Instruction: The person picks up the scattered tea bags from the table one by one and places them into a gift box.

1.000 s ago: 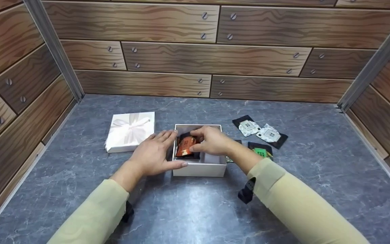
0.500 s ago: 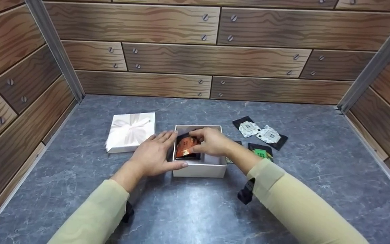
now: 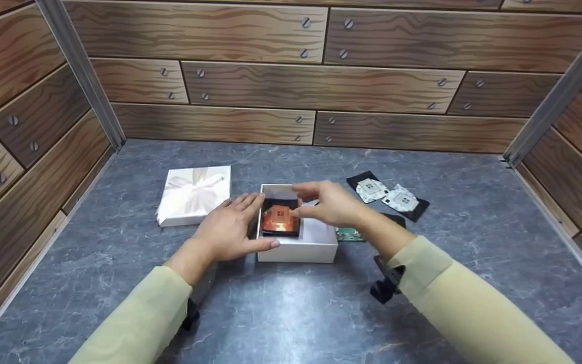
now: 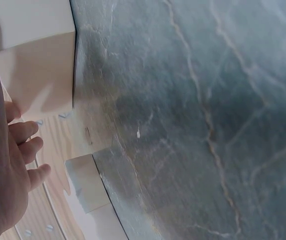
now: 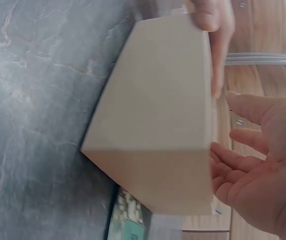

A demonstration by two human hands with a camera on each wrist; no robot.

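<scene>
A white open box (image 3: 296,254) stands in the middle of the table. Inside, at its left, lies a black packet with an orange print (image 3: 280,215). My left hand (image 3: 228,227) rests on the box's left side, fingers extended and thumb over the front left corner. Over the box's right side is my right hand (image 3: 334,206), thumb and fingers apart, thumb tip at the packet's right edge. The right wrist view shows this right hand (image 5: 262,165) beside the box wall (image 5: 147,90), holding nothing.
A white lid (image 3: 195,194) with a ribbon bow lies left of the box. Two black-and-white packets (image 3: 371,188) lie at the back right. Right of the box is a green-printed packet (image 3: 349,234), partly hidden by my right arm. Wood-patterned walls enclose the table.
My right hand has let go of the orange-printed packet and moved up and to the right. The packet now lies flatter in the box. My left hand stays in place.
</scene>
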